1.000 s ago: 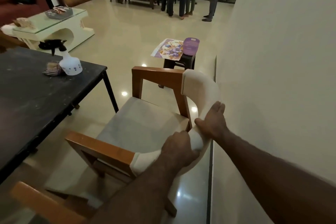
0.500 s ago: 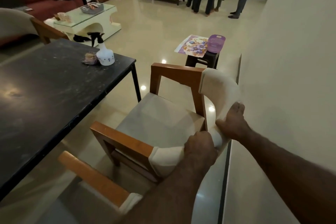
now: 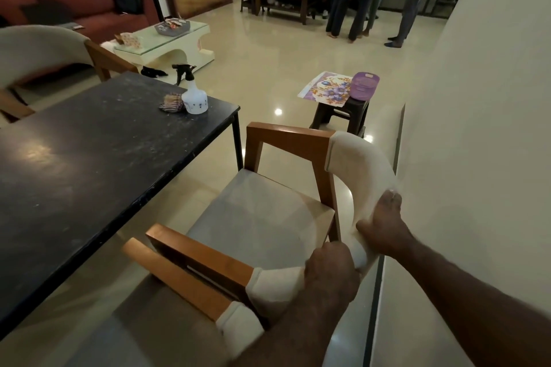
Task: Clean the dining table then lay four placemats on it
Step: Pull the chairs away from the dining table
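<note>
The dark worktop (image 3: 89,152) fills the left side, its surface speckled with dust and crumbs. Just beside its right edge stands a wooden armchair (image 3: 262,211) with a pale seat and a curved, cream-padded backrest, close to the wall on the right. A second chair of the same kind (image 3: 185,301) sits nearer the camera, its armrest almost touching the first one's. A third chair (image 3: 44,50) stands at the worktop's far left side.

Beyond the armchair, a low dark stool (image 3: 340,112) carries the placemats (image 3: 326,89), a flowered one uppermost, with a purple item (image 3: 364,86) lying on their right end.

On the worktop's far right corner a white spray bottle (image 3: 194,95) with a black trigger stands upright, and a crumpled striped cloth (image 3: 171,103) lies touching its left side.

The left hand (image 3: 331,270) closes its grip over the top of the padded backrest near the armrest joint. The right hand (image 3: 383,223) rests on the backrest's outer curve, grip half open, thumb (image 3: 365,225) hooked over the pad's edge and fingers (image 3: 390,198) laid flat along the padding.
</note>
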